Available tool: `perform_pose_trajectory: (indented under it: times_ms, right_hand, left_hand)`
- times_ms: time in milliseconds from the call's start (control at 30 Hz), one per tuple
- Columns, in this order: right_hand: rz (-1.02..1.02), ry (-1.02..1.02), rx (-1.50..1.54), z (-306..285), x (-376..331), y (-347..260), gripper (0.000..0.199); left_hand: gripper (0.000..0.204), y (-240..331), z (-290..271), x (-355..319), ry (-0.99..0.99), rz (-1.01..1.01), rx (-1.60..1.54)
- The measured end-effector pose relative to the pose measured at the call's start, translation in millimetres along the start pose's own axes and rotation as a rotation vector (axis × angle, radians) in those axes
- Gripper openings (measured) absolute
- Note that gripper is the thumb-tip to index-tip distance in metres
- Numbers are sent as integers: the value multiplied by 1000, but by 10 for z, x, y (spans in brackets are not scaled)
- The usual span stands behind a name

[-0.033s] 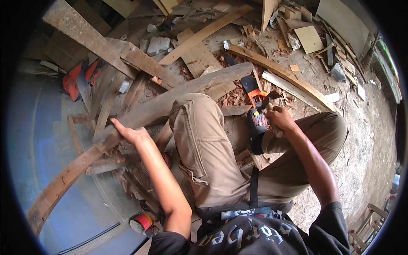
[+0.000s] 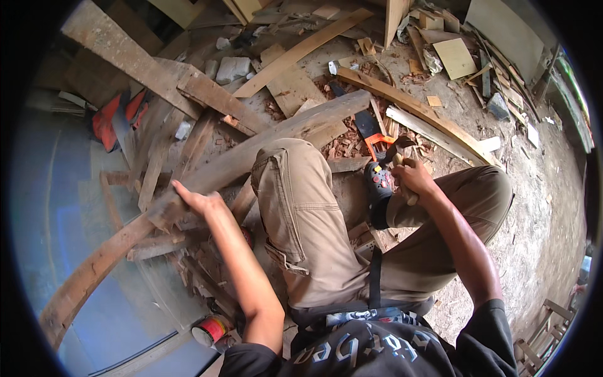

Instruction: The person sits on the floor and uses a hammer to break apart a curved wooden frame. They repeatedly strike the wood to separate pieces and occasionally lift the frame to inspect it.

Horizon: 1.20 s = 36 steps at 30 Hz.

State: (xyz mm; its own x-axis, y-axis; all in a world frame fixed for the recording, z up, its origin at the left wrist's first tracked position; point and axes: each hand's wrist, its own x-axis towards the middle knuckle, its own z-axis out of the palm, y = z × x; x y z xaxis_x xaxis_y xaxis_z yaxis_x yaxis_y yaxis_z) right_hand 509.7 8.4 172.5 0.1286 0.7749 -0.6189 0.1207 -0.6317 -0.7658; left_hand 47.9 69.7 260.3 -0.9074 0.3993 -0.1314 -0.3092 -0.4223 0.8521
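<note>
A long weathered wooden beam (image 2: 276, 135) runs slantwise before me, from my left hand toward the middle of the floor, passing my bent left knee. My left hand (image 2: 200, 200) is at its near end, thumb side along the wood; the other fingers are mostly hidden, and the hand is slightly blurred. In my right hand (image 2: 414, 176), closed beside my right shin, is a short wooden-handled tool (image 2: 411, 198) with a dark metal head above my shoe (image 2: 379, 182). Just beyond that shoe lies a saw with an orange handle (image 2: 375, 139).
A curved brown timber (image 2: 94, 270) extends to the lower left. Boards (image 2: 414, 103), wood chips and a grey block (image 2: 233, 70) litter the floor ahead. A red-labelled can (image 2: 210, 330) stands at lower left, and an orange-and-black bag (image 2: 107, 122) lies farther off.
My left hand and the beam's near end have shifted slightly to the right and down. My right hand and its tool have hardly moved.
</note>
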Motion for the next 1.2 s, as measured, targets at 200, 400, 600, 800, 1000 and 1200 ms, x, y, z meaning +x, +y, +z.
perform_pose_trajectory:
  times_ms: [200,400,600,800,1000,1200]
  right_hand:
    - [23,61,-65,2,-71,-13,36]
    - [50,98,-161,-107,89,80,31]
    - [-4,-28,-68,72,9,-74,27]
    - [-90,-92,-40,144,-100,-428,35]
    - [-117,-2,43,-132,-600,-1221,48]
    - [-256,-31,131,-656,-729,-2086,46]
  left_hand:
    - [77,-1003,-1348,462,102,-318,239]
    - [69,-1405,-1734,-89,-196,-332,711]
    - [70,-1603,-2449,153,-562,235,1518]
    - [52,-1585,-2401,665,-782,346,1359]
    - [35,-1908,-488,18,-998,4,789]
    - [66,-2883,520,-658,-1453,435,1333]
